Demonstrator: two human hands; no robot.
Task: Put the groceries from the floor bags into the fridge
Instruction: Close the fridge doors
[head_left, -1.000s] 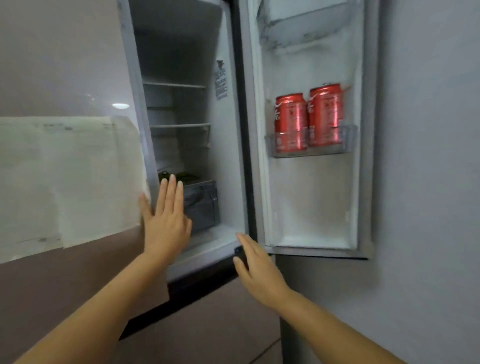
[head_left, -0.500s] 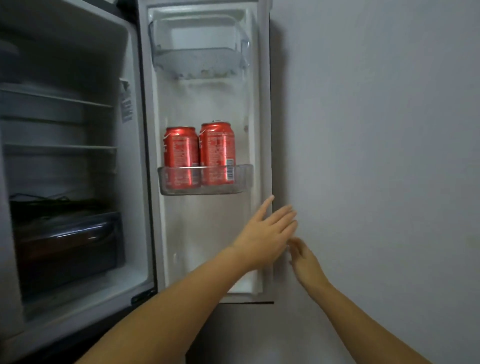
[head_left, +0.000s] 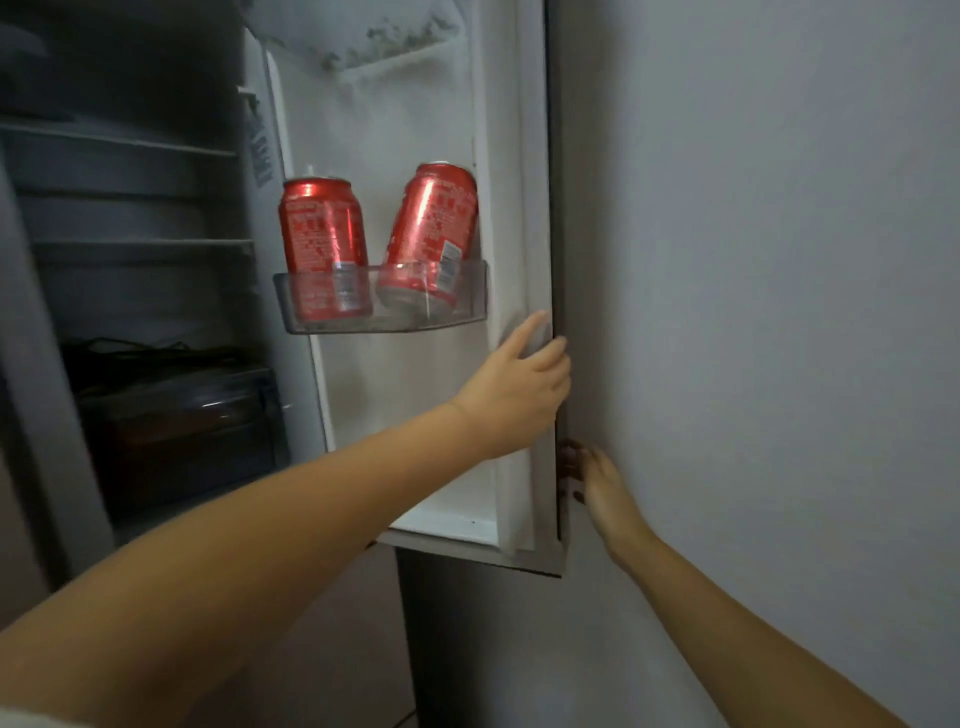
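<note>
The fridge door (head_left: 410, 426) stands open against the wall. Its clear door shelf (head_left: 384, 319) holds two red cans: the left can (head_left: 322, 244) is upright, the right can (head_left: 434, 234) leans to the right. My left hand (head_left: 519, 389) grips the door's free edge below the shelf, with the thumb on the inner side and the fingers wrapped round the edge. Lower down, my right hand (head_left: 597, 483) sits between the door and the wall, its fingertips touching the door's outer edge. No bag or other grocery is in view.
The dark fridge interior on the left has wire shelves (head_left: 130, 241) and a dark drawer (head_left: 182, 415) at the bottom. A frosty upper door bin (head_left: 374, 47) sits above the cans. A grey wall (head_left: 753, 312) fills the right side, close behind the door.
Both hands left the fridge's front and reached right to the door's free edge. My left hand took hold of that edge. The right can has tipped and the cans have moved apart.
</note>
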